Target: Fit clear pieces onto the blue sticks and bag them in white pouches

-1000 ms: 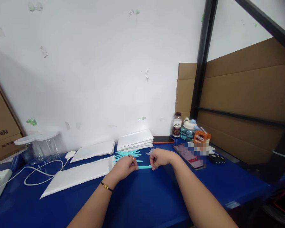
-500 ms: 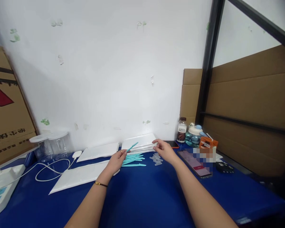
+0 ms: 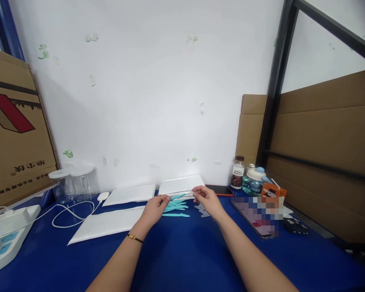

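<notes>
Two careful pinches: the left hand [image 3: 155, 207] holds a turquoise stick [image 3: 179, 196], the right hand [image 3: 208, 200] a translucent piece [image 3: 190, 192]. Keeping both aligned should help.

The right hand [image 3: 205, 199], its fingers apart half a second ago, now pinches a small clear piece [image 3: 191, 191], brought near the tip of the raised turquoise stick [image 3: 179, 196], toward the desk's [image 3: 182, 251] back edge.

Blue tbl [image 3: 182, 259] is laid w/ turq. sticks [image 3: 174, 207] at 12 o'clock, clear pcs [image 3: 202, 211] at 1; wht packets [image 3: 109, 223] are set at 10–12, pwr strip [image 3: 22, 239] at 9, brn-capped btl [image 3: 237, 174] at 1, phone [image 3: 254, 217] at 2.
</notes>
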The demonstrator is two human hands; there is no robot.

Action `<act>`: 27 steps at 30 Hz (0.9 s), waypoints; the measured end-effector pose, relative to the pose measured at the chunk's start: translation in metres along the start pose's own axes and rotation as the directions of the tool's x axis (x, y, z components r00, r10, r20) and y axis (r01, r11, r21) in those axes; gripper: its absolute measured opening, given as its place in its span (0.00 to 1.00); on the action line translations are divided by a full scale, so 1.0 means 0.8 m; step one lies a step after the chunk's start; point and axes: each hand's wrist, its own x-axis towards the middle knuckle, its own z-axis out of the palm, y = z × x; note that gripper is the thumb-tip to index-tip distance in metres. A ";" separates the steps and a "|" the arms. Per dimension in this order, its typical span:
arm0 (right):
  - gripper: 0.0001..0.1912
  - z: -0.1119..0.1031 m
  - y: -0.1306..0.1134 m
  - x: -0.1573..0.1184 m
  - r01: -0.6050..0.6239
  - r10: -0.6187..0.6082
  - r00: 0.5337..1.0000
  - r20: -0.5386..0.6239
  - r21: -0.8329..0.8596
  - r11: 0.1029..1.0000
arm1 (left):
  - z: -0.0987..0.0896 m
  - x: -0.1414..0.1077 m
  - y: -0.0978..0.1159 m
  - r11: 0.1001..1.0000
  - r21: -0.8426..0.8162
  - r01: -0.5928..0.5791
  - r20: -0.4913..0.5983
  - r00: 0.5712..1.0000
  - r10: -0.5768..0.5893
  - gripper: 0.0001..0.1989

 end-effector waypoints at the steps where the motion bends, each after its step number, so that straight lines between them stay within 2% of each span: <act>1: 0.14 0.000 -0.001 0.000 0.002 -0.002 1.000 -0.005 0.011 1.000 | -0.001 0.000 0.001 1.000 0.009 0.009 -0.015 1.000 -0.009 0.23; 9: 0.14 0.007 -0.009 -0.006 -0.063 0.058 0.997 0.048 0.105 0.993 | 0.001 0.002 -0.004 0.999 0.045 0.013 -0.037 0.999 -0.011 0.16; 20: 0.15 0.013 -0.013 -0.009 -0.065 0.050 0.992 0.112 0.138 0.988 | 0.003 0.002 -0.003 1.000 -0.013 0.012 -0.017 1.000 -0.012 0.17; 27: 0.14 0.009 -0.011 -0.008 -0.049 0.034 0.993 0.111 0.134 0.990 | 0.002 0.002 -0.001 0.999 -0.036 0.032 -0.015 0.999 -0.033 0.18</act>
